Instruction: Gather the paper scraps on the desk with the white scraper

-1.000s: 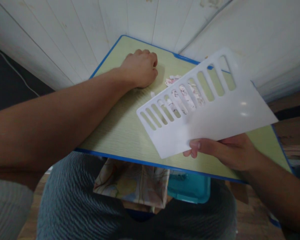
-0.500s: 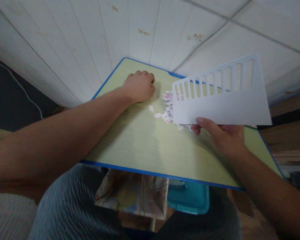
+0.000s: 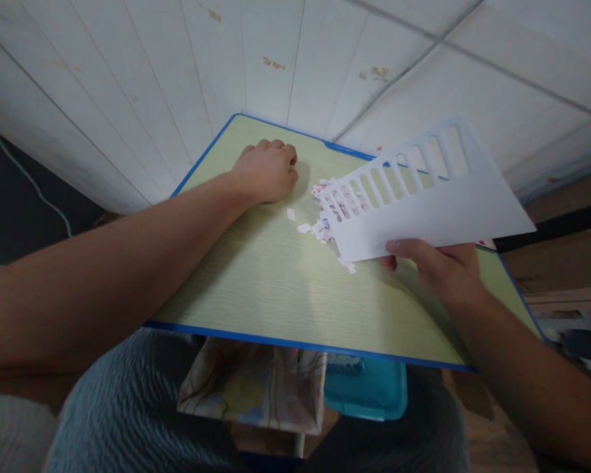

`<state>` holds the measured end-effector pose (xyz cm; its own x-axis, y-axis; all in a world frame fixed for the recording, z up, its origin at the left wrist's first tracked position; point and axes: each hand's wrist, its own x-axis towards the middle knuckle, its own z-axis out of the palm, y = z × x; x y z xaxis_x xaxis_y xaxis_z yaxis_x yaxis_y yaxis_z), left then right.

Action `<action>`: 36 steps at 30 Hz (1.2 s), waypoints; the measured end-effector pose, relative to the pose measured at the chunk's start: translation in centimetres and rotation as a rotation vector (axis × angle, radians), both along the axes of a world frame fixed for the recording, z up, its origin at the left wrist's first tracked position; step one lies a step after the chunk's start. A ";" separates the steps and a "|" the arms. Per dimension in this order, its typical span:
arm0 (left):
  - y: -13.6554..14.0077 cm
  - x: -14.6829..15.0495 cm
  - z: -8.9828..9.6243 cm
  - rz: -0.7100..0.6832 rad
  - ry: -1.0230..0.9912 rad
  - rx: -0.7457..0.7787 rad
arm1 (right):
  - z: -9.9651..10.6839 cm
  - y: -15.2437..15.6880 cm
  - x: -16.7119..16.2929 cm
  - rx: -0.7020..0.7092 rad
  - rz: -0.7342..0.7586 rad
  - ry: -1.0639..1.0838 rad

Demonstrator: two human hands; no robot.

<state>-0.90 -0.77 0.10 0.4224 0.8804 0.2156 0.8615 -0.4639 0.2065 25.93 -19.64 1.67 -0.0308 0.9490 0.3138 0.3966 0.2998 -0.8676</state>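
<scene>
A stiff white slotted sheet (image 3: 414, 217) is in my right hand (image 3: 443, 266), thumb on top and fingers beneath its near edge. Its row of rounded slots grows longer toward the right. The sheet tilts over a pile of small paper scraps (image 3: 321, 228), and pinkish bits show through its left slots. A loose scrap (image 3: 290, 214) lies to the left of the pile. My left hand (image 3: 268, 169) rests curled on the yellow-green tabletop (image 3: 256, 282), left of the scraps. Whatever its fingers may enclose is hidden.
The table has a blue rim (image 3: 276, 342) and stands against a white panelled wall (image 3: 266, 39) with a cable (image 3: 404, 75) along it. Below the near edge are a patterned cloth piece (image 3: 256, 387) and a teal plastic container (image 3: 369, 391), between the knees.
The white slotted sheet has turned, its left end dropping nearer to me and its slots now uncovering more scraps. My left hand stays in place on the table. The view has shifted slightly.
</scene>
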 end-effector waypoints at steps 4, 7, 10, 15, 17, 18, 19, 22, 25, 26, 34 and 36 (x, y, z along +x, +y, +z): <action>0.2 -0.1 -0.1 -0.018 -0.035 -0.024 | -0.1 0.3 0.4 0.023 -0.022 0.087; 0.3 -0.3 -0.2 -0.033 -0.093 -0.051 | -0.2 0.6 0.9 0.092 -0.039 0.146; 0.6 -0.5 -0.5 -0.038 -0.102 -0.065 | -0.1 0.6 1.0 0.096 0.006 0.181; 1.8 -0.9 -1.4 -0.091 -0.121 -0.045 | 0.4 0.5 0.4 -0.047 0.051 0.116; 2.0 -1.0 -1.6 -0.104 -0.118 -0.049 | 0.6 0.5 0.2 -0.082 0.050 0.072; 2.1 -1.0 -1.6 -0.101 -0.113 -0.052 | 0.8 0.5 0.2 -0.094 0.054 0.053; 2.0 -0.9 -1.5 -0.092 -0.104 -0.051 | 0.9 0.5 0.3 -0.103 0.062 0.036; 1.3 -0.6 -0.9 -0.048 -0.061 -0.041 | 1.3 0.6 0.6 -0.117 0.076 0.011; 0.6 -0.2 -0.1 -0.011 -0.013 -0.047 | 1.3 0.7 1.1 -0.136 0.091 0.045; 0.4 -0.1 0.1 -0.006 0.001 -0.046 | 1.3 0.8 1.2 -0.142 0.103 0.060; 0.3 0.1 0.4 -0.007 0.064 -0.010 | 2.1 0.5 1.8 -0.338 0.260 0.075; 0.4 0.1 0.4 -0.009 0.077 -0.003 | 2.3 0.3 1.9 -0.390 0.302 0.069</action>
<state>-0.78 -0.38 0.46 0.4452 0.8772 0.1796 0.8709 -0.4708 0.1410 27.84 -19.36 4.00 -0.3138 0.9481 -0.0516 0.2800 0.0405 -0.9591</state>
